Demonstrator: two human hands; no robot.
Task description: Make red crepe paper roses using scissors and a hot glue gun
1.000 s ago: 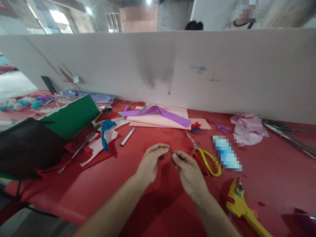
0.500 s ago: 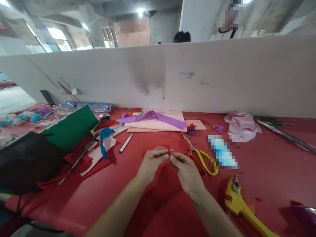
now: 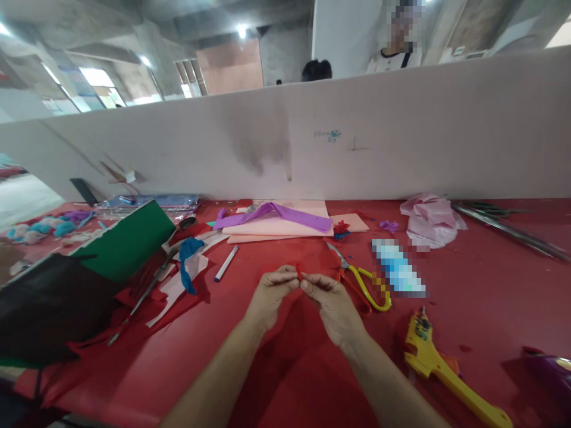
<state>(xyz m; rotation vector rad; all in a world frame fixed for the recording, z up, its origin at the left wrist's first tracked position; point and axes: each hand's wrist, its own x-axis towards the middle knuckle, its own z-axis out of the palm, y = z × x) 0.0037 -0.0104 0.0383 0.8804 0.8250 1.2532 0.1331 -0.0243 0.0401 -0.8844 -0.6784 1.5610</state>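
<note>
Left hand [image 3: 270, 295] and right hand [image 3: 331, 306] both pinch 1 small crumpled red paper scrap [image 3: 298, 271], just left of the yellow-handled scissors [image 3: 361, 280].

tiny red paper scrap [image 3: 298, 272], pinched.

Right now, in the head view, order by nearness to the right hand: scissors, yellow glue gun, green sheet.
1. Scissors, just right of the right hand pinching a red scrap.
2. Yellow glue gun, farther right.
3. Green sheet, far left.
</note>
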